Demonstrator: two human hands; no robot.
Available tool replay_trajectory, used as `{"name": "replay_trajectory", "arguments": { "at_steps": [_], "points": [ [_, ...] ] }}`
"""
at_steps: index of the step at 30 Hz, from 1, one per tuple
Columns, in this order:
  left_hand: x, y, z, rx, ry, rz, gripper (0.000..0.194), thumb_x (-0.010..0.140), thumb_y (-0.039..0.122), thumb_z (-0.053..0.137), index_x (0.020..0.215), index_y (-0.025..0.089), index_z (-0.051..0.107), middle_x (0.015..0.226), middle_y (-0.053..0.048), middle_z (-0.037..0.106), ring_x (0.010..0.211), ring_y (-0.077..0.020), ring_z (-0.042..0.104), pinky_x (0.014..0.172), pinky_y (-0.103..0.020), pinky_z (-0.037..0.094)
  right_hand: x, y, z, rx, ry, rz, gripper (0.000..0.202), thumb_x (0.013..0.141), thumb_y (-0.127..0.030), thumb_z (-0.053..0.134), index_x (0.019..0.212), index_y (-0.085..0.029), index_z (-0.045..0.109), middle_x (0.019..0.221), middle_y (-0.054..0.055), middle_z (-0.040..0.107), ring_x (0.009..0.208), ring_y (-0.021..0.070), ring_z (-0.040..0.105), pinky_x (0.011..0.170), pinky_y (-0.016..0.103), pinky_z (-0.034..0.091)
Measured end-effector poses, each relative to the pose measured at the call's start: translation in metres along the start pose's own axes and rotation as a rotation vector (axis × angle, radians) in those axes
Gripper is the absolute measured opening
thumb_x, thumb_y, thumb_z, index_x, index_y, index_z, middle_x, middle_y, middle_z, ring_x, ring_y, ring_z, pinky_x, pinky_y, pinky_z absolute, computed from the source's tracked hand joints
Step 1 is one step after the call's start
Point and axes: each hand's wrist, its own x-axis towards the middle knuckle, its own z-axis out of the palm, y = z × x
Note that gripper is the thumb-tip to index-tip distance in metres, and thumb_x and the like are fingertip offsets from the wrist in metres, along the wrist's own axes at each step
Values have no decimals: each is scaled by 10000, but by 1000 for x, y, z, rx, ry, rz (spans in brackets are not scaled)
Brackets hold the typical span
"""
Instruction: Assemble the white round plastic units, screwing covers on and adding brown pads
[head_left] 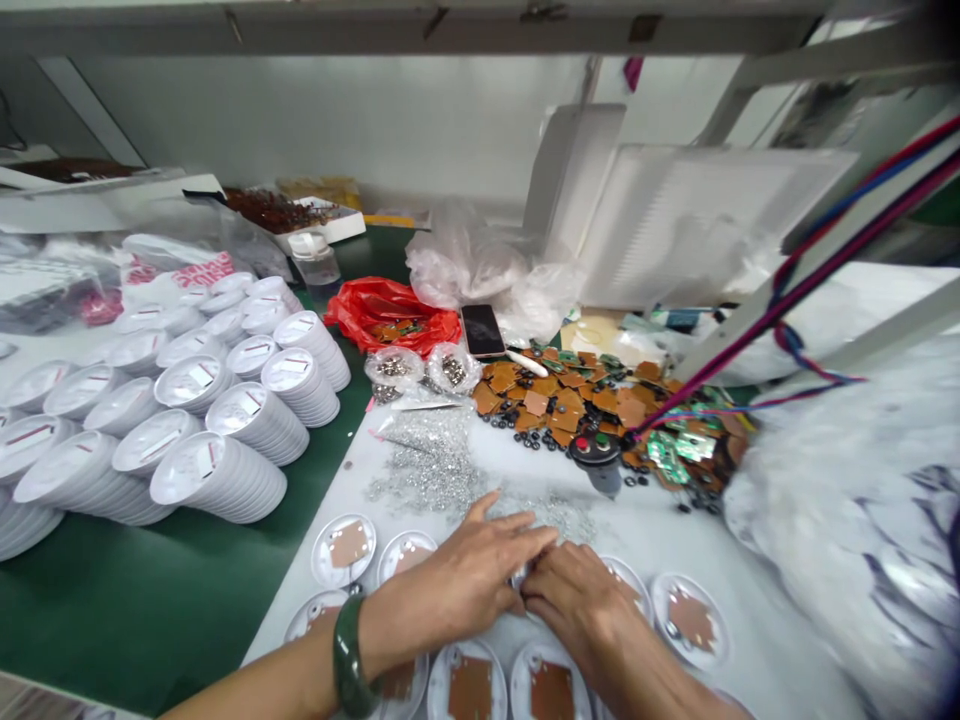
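1. Head view: left hand [480, 565] just beside right hand [581, 590], left fingers partly apart, right fingers bent together; whether they clamp anything, I cannot tell
2. White discs [705, 657] bearing brown boards [694, 618] lie around them on the near table [637, 520]
3. Farther, shiny bits [435, 470]; left, white stacks [259, 430]

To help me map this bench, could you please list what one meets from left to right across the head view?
Stacked white dishes, green bangle, left hand, right hand, large plastic bag at far right.
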Motion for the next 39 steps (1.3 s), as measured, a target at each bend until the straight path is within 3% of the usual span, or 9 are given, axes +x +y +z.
{"name": "replay_trajectory", "arguments": {
  "at_steps": [10,17,22,25,27,30,34,37,39],
  "points": [
    [0,-2,2,17,17,13,711,837,44,744,1456,187,425,1431,-119,607,1379,-244,509,1265,-481,148,6,-11,-5,-42,-57,46,240,879,-6,501,826,-212,611,916,23,654,878,180,612,736,319,477],
    [-1,-5,4,32,42,37,618,902,86,677,1451,222,427,1405,-102,626,1372,-241,519,1258,-499,158,5,-18,-18,-119,-112,-76,236,890,-63,526,1000,-224,659,958,50,689,869,211,629,755,365,505],
    [-2,-5,7,51,50,44,615,900,55,654,1447,220,427,1417,-105,619,1386,-236,505,1251,-524,183,-1,-31,-24,-357,-73,-195,200,848,-103,573,1009,-138,686,863,91,682,782,240,603,752,402,488],
    [-2,-8,9,66,40,44,635,900,67,664,1462,217,410,1450,-116,595,1407,-248,482,1248,-558,179,2,-24,-33,-266,-97,-135,157,844,-142,616,979,-188,684,848,53,670,766,215,607,706,365,482],
    [-4,-9,9,66,40,64,673,905,72,654,1497,210,364,1475,-121,571,1436,-245,443,1250,-557,174,0,-18,-43,-163,-68,-76,239,849,-142,593,1066,-213,664,894,38,679,768,193,615,676,330,475],
    [-14,1,3,69,44,100,681,936,39,562,1538,222,303,1527,-88,519,1481,-217,365,1263,-510,162,-11,-19,-58,-69,-3,-108,300,916,-118,497,1159,-230,631,894,24,688,737,163,609,655,300,461],
    [-38,30,-5,39,26,56,676,962,10,458,1558,267,270,1562,-42,461,1466,-186,359,1246,-433,227,-31,-44,-57,-55,-12,-260,204,976,-125,510,1044,-242,663,838,-4,700,693,143,599,639,289,445],
    [-51,45,5,26,-19,20,650,905,1,497,1491,257,380,1434,-50,574,1332,-226,501,1163,-431,359,-39,-59,-44,-68,-39,-290,182,958,-91,541,973,-221,668,881,16,715,802,157,642,704,300,461],
    [-56,45,20,38,-14,7,606,873,27,531,1434,238,443,1318,-63,641,1218,-260,577,1098,-459,419,-40,-62,-35,-10,14,-241,174,978,-116,524,915,-209,657,823,3,696,781,152,638,686,303,445]
  ]
}}
